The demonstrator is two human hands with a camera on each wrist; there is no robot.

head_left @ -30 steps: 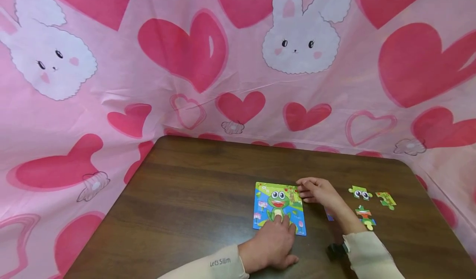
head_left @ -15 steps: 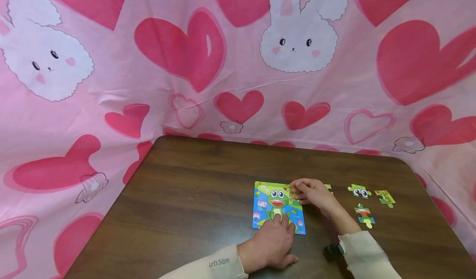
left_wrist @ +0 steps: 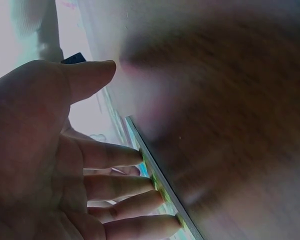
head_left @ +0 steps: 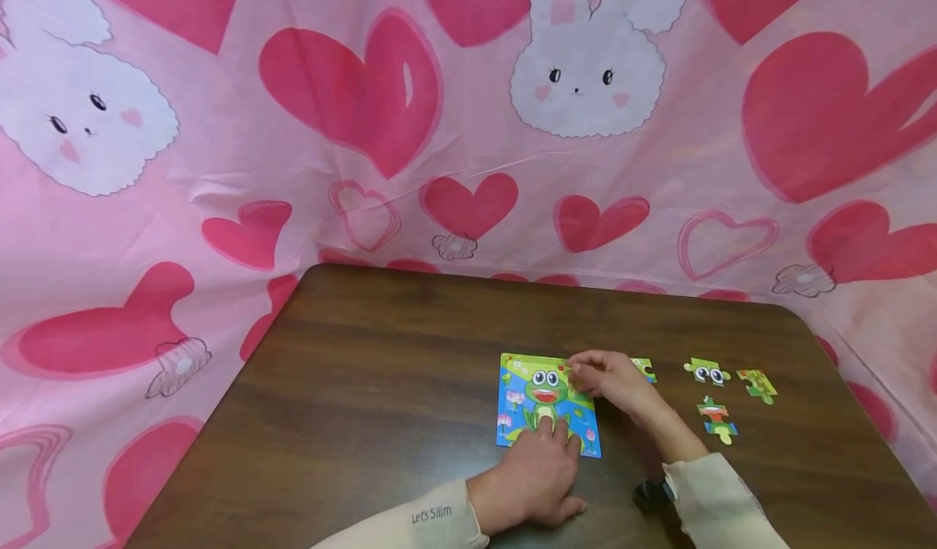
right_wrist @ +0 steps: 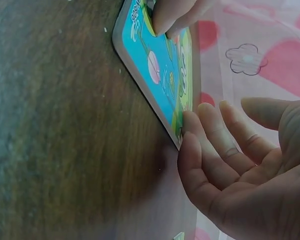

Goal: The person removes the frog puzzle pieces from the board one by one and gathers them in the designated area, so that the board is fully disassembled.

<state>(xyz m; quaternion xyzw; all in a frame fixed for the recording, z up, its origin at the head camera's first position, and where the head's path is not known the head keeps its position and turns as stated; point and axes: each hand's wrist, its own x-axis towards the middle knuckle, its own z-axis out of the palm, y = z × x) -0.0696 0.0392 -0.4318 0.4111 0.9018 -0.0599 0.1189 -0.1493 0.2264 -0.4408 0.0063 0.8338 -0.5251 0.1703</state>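
A square frog picture board (head_left: pixel 545 390) lies on the table. My left hand (head_left: pixel 536 472) rests on its lower part, fingers straight and tips pressing the printed face. The left wrist view shows those fingertips on the face just inside the board's thick edge (left_wrist: pixel 160 175), with the thumb apart. My right hand (head_left: pixel 611 380) is at the board's upper right corner. In the right wrist view its fingertips touch the board's rim (right_wrist: pixel 152 110), loosely bent, while the thumb stands away from them. Part of the picture is hidden under both hands.
Right of the board lie loose jigsaw pieces: one with frog eyes (head_left: pixel 707 373), one with a tree print (head_left: pixel 758 385) and one with a mouth and body (head_left: pixel 716 420). A green piece (head_left: pixel 644 368) is partly hidden behind my right hand. A pink heart-print curtain (head_left: pixel 468 126) backs the brown table (head_left: pixel 381 354).
My right hand has slid slightly left along the board's upper right corner, uncovering the green piece behind it. The left hand has stayed on the board.
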